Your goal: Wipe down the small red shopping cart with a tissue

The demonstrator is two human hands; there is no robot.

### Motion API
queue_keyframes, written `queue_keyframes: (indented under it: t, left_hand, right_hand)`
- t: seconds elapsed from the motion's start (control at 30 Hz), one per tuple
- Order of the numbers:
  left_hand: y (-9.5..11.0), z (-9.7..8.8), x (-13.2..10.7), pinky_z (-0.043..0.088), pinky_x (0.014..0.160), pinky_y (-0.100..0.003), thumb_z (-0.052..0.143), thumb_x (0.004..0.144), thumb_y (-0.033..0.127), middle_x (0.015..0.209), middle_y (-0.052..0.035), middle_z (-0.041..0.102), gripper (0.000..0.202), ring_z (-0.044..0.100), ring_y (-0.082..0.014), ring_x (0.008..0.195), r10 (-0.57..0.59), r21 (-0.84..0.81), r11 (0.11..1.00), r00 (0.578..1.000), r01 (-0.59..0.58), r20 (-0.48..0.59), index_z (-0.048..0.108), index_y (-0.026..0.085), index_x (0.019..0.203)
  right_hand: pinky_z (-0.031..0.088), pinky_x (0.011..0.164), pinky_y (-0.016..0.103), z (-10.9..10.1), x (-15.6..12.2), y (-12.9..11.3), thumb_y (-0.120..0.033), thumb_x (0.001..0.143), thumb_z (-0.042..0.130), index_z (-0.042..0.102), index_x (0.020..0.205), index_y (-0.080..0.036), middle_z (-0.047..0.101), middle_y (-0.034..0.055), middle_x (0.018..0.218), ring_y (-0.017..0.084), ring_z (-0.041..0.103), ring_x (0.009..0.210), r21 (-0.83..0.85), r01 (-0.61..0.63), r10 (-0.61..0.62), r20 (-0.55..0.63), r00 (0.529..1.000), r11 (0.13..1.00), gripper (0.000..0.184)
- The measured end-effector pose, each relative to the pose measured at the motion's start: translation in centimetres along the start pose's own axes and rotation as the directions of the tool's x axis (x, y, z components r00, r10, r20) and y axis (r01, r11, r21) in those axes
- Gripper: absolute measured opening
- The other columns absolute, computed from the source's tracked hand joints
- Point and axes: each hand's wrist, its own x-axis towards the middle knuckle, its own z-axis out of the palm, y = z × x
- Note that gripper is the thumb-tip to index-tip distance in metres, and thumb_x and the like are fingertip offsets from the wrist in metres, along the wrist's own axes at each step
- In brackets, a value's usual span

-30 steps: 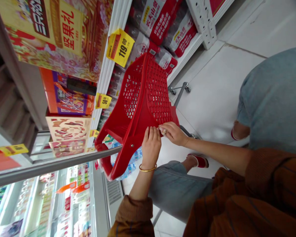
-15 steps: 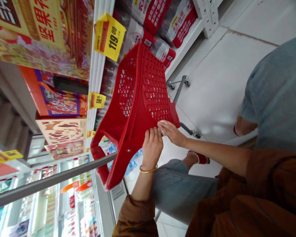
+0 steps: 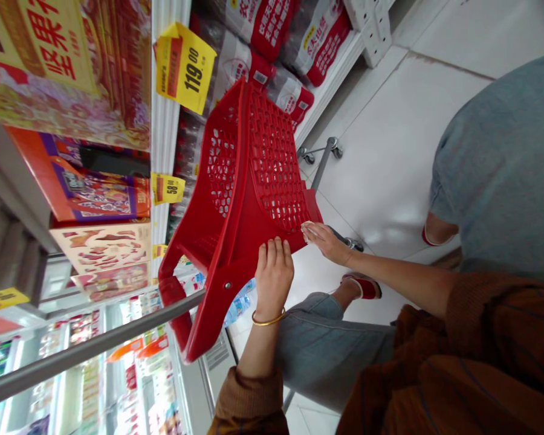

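Note:
A red plastic shopping cart [image 3: 236, 241] with mesh walls and a grey metal handle bar [image 3: 118, 335] appears turned sideways in the head view. My left hand [image 3: 274, 275], wearing a gold bracelet, grips the edge of its side panel. The fingers lie together over the red plastic; the thumb is hidden. Slightly farther along the same edge, my right hand [image 3: 329, 243] holds a crumpled white wipe [image 3: 309, 231] against the cart, near the mesh corner. The wipe is mostly covered by the fingers.
Bottles with red labels [image 3: 272, 33] stand on the lower shelf beside the cart. Boxed goods [image 3: 102, 187] and yellow price tags [image 3: 185, 67] line the shelf above. Cart wheels [image 3: 334, 148] rest on white floor tiles [image 3: 390, 139]. A lit display case [image 3: 86, 362] is at lower left.
My right hand with the wipe has slid a little to the right along the cart, away from my left hand. The left hand stays on the panel. The view has shifted slightly.

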Motion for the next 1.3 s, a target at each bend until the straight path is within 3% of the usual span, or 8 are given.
queue_keyframes:
  t: [0.17, 0.33, 0.57, 0.7, 0.83, 0.93, 1.17, 1.3]
  left_hand:
    - [0.1, -0.4, 0.1, 0.041, 0.105, -0.049, 0.033, 0.093, 0.009, 0.129, -0.0197, 0.058, 0.042, 0.055, -0.0290, 0.121, -0.006, 0.022, 1.000, 0.999, 0.005, 0.032, 0.055, 0.007, 0.129]
    - [0.5, -0.3, 0.7, 0.041, 0.106, -0.046, 0.032, 0.093, 0.008, 0.130, -0.0187, 0.058, 0.044, 0.053, -0.0280, 0.122, -0.004, 0.042, 0.999, 0.997, 0.001, 0.078, 0.051, 0.007, 0.132]
    - [2.2, 1.2, 2.6, 0.041, 0.104, -0.044, 0.032, 0.094, 0.009, 0.125, -0.0190, 0.059, 0.044, 0.054, -0.0270, 0.118, 0.017, 0.080, 0.996, 0.994, -0.026, 0.112, 0.047, 0.005, 0.135]
    - [2.5, 1.7, 2.8, 0.045, 0.099, -0.044, 0.036, 0.093, 0.009, 0.119, -0.0189, 0.061, 0.042, 0.057, -0.0275, 0.112, 0.015, 0.106, 0.994, 0.991, -0.029, 0.134, 0.050, 0.005, 0.132]
    - [2.5, 1.7, 2.6, 0.045, 0.100, -0.043, 0.038, 0.092, 0.009, 0.120, -0.0185, 0.061, 0.041, 0.057, -0.0270, 0.112, 0.024, 0.096, 0.995, 0.992, -0.036, 0.120, 0.052, 0.006, 0.131]
    - [2.6, 1.7, 2.6, 0.044, 0.100, -0.044, 0.037, 0.092, 0.008, 0.120, -0.0193, 0.061, 0.041, 0.057, -0.0269, 0.113, 0.013, 0.079, 0.997, 0.992, -0.022, 0.122, 0.053, 0.006, 0.130]
    - [2.8, 1.9, 2.5, 0.043, 0.101, -0.045, 0.037, 0.093, 0.008, 0.120, -0.0202, 0.061, 0.040, 0.057, -0.0275, 0.114, 0.002, 0.062, 0.998, 0.995, -0.008, 0.103, 0.054, 0.006, 0.129]
    - [2.7, 2.2, 2.6, 0.044, 0.101, -0.044, 0.035, 0.094, 0.010, 0.120, -0.0190, 0.061, 0.041, 0.057, -0.0269, 0.114, -0.009, 0.088, 0.996, 0.997, 0.002, 0.081, 0.052, 0.006, 0.131]
  right_hand:
    - [0.046, 0.099, 0.050, -0.7, 1.0, -0.2, -0.018, 0.095, 0.038, 0.044, 0.135, -0.019, 0.056, 0.0140, 0.125, 0.025, 0.050, 0.120, 0.031, -0.063, 0.065, -0.048, 0.997, 0.998, 0.040]
    - [0.049, 0.091, 0.043, -1.3, 4.0, -0.9, -0.028, 0.093, 0.040, 0.060, 0.105, -0.016, 0.053, 0.0124, 0.108, 0.023, 0.053, 0.102, 0.195, -0.197, 0.225, -0.134, 0.965, 0.961, 0.025]
    - [0.038, 0.102, 0.044, -1.0, 6.6, -1.4, -0.044, 0.095, 0.038, 0.058, 0.073, -0.019, 0.050, 0.0099, 0.106, 0.023, 0.049, 0.106, 0.234, -0.437, 0.474, -0.134, 0.870, 0.869, 0.040]
    - [0.032, 0.108, 0.050, -0.1, 5.9, -1.1, -0.047, 0.094, 0.038, 0.058, 0.100, -0.017, 0.046, 0.0146, 0.127, 0.026, 0.042, 0.125, 0.237, -0.524, 0.562, -0.134, 0.816, 0.818, 0.037]
    - [0.008, 0.107, 0.074, 0.7, 4.4, -1.8, -0.054, 0.093, 0.036, 0.044, 0.132, -0.025, 0.021, 0.0110, 0.154, 0.037, 0.005, 0.145, 0.159, -0.731, 0.745, -0.054, 0.665, 0.664, 0.049]
    - [0.007, 0.105, 0.076, 1.1, 4.0, -2.9, -0.055, 0.094, 0.033, 0.040, 0.138, -0.029, 0.017, 0.0082, 0.156, 0.038, 0.000, 0.145, 0.174, -0.798, 0.811, -0.005, 0.585, 0.577, 0.052]
    - [0.032, 0.114, 0.048, 0.8, 4.7, -4.1, -0.039, 0.097, 0.036, 0.054, 0.127, -0.022, 0.040, 0.0122, 0.143, 0.024, 0.035, 0.137, 0.352, -0.639, 0.714, -0.145, 0.685, 0.684, 0.039]
    - [0.033, 0.115, 0.048, 0.9, 4.0, -5.0, -0.026, 0.098, 0.035, 0.048, 0.133, -0.027, 0.037, 0.0089, 0.146, 0.022, 0.031, 0.140, 0.333, -0.477, 0.548, -0.163, 0.821, 0.813, 0.038]
